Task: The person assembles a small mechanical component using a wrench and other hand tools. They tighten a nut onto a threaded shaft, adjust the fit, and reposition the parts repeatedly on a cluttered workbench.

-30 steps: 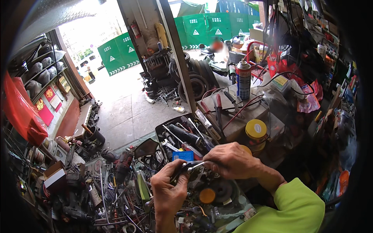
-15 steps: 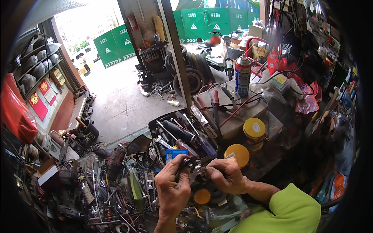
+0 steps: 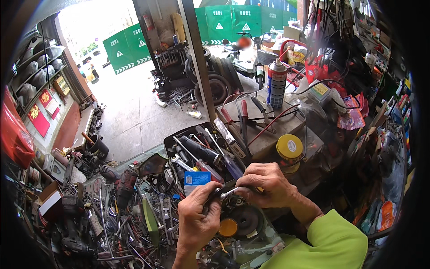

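Note:
My left hand [image 3: 197, 219] is closed around a small dark part, mostly hidden by the thumb and fingers. My right hand [image 3: 271, 186] grips a shiny silver wrench [image 3: 232, 193], whose far end meets the part at the left fingertips. The exact shape of the held part is too covered to tell. Just beyond the left fingers lies a blue card or box [image 3: 197, 178]. Below the right hand are a dark round disc [image 3: 247, 219] and a small orange-yellow lid [image 3: 228, 227].
A black bin [image 3: 166, 141] of screwdrivers stands ahead. Right of it are a spray can [image 3: 277, 83], red-and-black cable clamps [image 3: 244, 110] and a yellow-lidded tub [image 3: 289, 147]. Loose tools and a power drill [image 3: 127, 181] crowd the left of the bench. A post [image 3: 197, 54] rises behind.
My right hand has shifted slightly up and right, turning the wrench so more of its shaft shows. My left hand stays around the dark part. The whole view has shifted slightly.

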Available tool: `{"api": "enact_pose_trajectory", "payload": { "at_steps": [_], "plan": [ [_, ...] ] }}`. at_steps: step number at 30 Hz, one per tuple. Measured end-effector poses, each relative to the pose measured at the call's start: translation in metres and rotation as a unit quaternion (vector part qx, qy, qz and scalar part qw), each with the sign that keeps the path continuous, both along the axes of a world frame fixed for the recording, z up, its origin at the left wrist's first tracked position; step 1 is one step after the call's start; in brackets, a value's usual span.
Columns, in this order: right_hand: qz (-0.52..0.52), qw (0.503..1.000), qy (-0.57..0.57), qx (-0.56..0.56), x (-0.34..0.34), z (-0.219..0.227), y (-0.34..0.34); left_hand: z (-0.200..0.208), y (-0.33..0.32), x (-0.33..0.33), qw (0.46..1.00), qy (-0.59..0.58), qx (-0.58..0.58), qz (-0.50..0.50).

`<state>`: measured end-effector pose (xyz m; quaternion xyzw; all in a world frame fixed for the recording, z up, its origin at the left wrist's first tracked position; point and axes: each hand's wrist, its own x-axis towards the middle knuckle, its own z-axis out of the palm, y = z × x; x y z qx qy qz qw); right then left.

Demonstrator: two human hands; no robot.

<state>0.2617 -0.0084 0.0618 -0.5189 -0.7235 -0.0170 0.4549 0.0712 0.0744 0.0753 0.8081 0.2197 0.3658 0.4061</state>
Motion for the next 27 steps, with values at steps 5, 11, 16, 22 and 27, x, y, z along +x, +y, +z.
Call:
{"api": "enact_pose_trajectory", "payload": {
  "at_steps": [5, 11, 16, 22, 27],
  "plan": [
    [0.02, 0.981, 0.168, -0.092, -0.022, -0.03, -0.006, -0.011, 0.002, 0.004, 0.999, -0.012, -0.04, 0.008],
    [0.028, 0.891, 0.422, -0.166, -0.058, -0.05, -0.011, -0.018, -0.002, 0.007, 0.991, -0.014, -0.128, 0.03],
    [0.006, 0.956, 0.29, -0.04, -0.046, -0.048, -0.007, -0.016, -0.007, 0.007, 0.989, -0.038, -0.141, 0.006],
    [0.01, 0.95, 0.308, -0.059, -0.042, -0.05, -0.01, -0.016, -0.01, 0.009, 0.981, -0.061, -0.182, -0.012],
    [0.024, 0.957, 0.288, -0.025, -0.045, -0.047, -0.012, -0.018, -0.013, 0.012, 0.981, -0.089, -0.173, 0.018]
  ]
}}
